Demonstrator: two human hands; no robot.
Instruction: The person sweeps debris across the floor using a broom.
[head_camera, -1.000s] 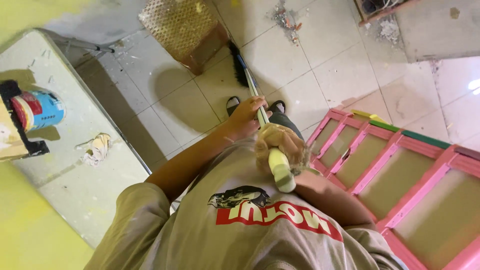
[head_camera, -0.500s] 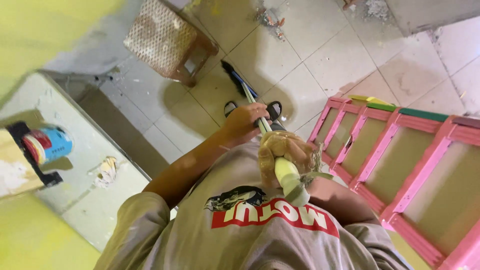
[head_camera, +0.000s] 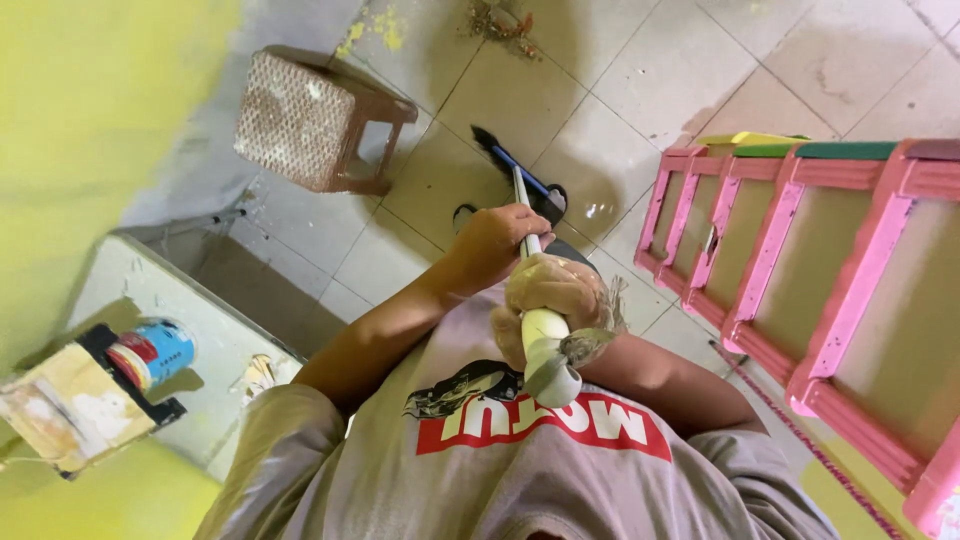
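Observation:
My left hand (head_camera: 493, 243), bare, is closed around a thin pole (head_camera: 524, 215) that runs down toward the tiled floor. The pole ends in a dark head with a blue part (head_camera: 505, 158) near my feet. My right hand (head_camera: 556, 296), in a worn tan glove, grips the thick white handle end (head_camera: 548, 352) of the same pole, just in front of my grey printed shirt. The two hands sit close together, the left one lower on the pole.
A brown stool with a woven top (head_camera: 305, 122) stands on the floor at upper left. A pink ladder-like frame (head_camera: 770, 270) lies to the right. At left are a yellow wall and a grey table (head_camera: 130, 290) with a blue paint can (head_camera: 155, 352).
The view has swung, so the stool and table slide down and right in the frame. Both hands keep their hold on the pole, which has shifted slightly.

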